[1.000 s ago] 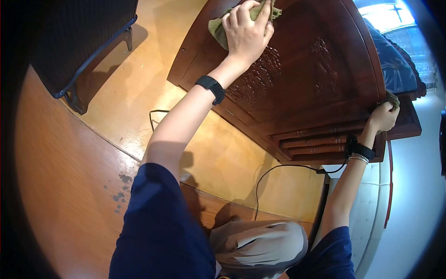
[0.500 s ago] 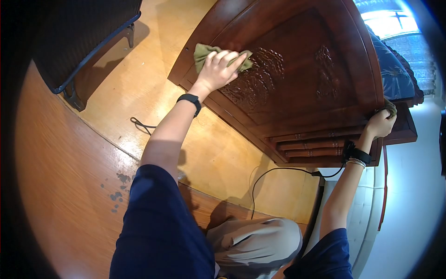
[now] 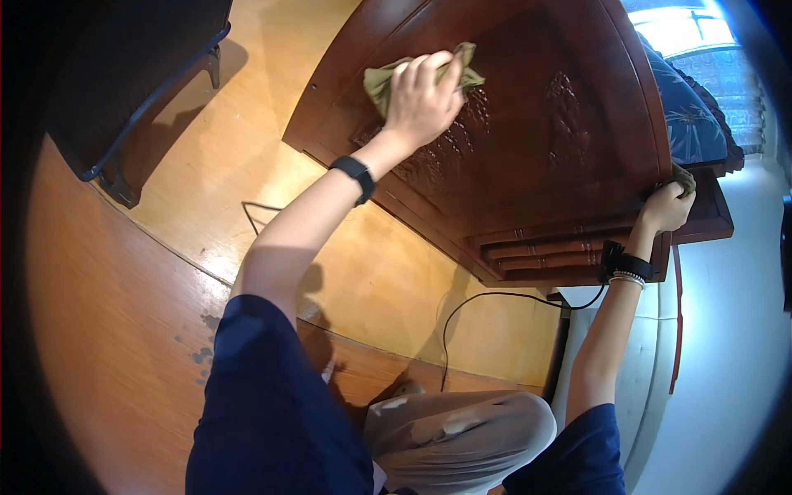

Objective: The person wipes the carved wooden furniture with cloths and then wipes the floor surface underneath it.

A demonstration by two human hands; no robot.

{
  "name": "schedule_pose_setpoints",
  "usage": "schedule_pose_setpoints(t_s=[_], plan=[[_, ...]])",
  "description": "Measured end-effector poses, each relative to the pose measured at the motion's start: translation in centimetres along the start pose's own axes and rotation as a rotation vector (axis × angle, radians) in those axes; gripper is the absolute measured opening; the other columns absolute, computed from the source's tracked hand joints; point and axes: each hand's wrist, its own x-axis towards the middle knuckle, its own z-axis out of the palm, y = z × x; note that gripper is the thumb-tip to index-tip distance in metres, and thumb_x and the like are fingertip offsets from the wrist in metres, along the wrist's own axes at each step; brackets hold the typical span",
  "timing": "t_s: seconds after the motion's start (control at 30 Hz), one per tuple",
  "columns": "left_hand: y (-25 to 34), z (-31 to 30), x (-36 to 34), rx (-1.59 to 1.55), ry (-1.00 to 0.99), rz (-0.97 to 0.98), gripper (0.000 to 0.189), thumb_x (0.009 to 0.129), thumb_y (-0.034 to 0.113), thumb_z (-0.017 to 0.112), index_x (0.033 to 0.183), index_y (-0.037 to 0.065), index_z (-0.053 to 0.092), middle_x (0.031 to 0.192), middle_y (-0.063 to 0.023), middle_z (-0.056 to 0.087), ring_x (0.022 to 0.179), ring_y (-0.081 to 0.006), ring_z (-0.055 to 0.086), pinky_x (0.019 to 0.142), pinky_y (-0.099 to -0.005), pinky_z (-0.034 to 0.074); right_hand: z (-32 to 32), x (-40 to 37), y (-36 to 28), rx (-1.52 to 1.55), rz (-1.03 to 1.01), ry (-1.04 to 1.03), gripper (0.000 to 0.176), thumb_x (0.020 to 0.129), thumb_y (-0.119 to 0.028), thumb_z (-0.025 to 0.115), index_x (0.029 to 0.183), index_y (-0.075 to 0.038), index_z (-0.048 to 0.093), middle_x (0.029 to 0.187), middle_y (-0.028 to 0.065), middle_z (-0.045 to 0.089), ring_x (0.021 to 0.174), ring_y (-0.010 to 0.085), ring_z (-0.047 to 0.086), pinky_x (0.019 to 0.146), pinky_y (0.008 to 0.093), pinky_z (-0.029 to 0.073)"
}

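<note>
A dark brown wooden bed end panel with carved relief fills the upper middle of the head view. My left hand presses an olive-green cloth onto its face, over the upper part of the larger carving. Bunched cloth sticks out on both sides of the fingers. At the panel's right edge, my right hand is closed around a second olive cloth, most of which is hidden by the hand and the edge.
Blue patterned bedding lies behind the panel. A black cable loops below it near the right wrist. At upper left stands a dark piece of furniture on short legs. Dark spots mark the wooden floor.
My left hand has slid the cloth up and to the right across the panel. The right hand keeps its hold at the edge. The whole view has shifted slightly.
</note>
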Motion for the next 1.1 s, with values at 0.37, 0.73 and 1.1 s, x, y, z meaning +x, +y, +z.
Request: schedule_pose_setpoints(t_s=[0.37,0.73,1.1], plan=[[7.5,3.8,-5.0,-0.105,-0.088,0.529,0.052,0.081,0.022,0.056,0.132,0.021,0.050,0.122,0.0039,0.046,0.115,-0.0118,0.043,0.097,-0.0392,0.029,-0.6,-0.3,-0.9,0.029,0.038,-0.037,0.031,0.082,-0.026,0.046,0.098,-0.008,0.065,0.095,0.0153,0.068,0.086,0.0375,0.064,0.075,0.0463,0.048],[3.1,1.9,5.7,-0.048,0.053,0.171,0.061,0.075,0.033,0.063,0.134,0.028,0.049,0.131,-0.0001,0.047,0.121,-0.0194,0.042,0.095,-0.0390,0.034,-0.3,-0.3,-0.8,0.032,-0.007,0.004,0.032,0.082,-0.025,0.045,0.094,-0.003,0.064,0.092,0.0184,0.067,0.085,0.0396,0.063,0.075,0.0479,0.047],[1.0,2.0,2.1,-0.007,0.083,0.157,0.050,0.078,0.031,0.056,0.128,0.029,0.056,0.136,0.0010,0.047,0.125,-0.0206,0.041,0.105,-0.0462,0.029,0.3,-0.4,-0.1,0.056,-0.024,0.051,0.035,0.083,-0.031,0.046,0.098,-0.006,0.065,0.094,0.0166,0.068,0.084,0.0396,0.063,0.073,0.0490,0.048]])
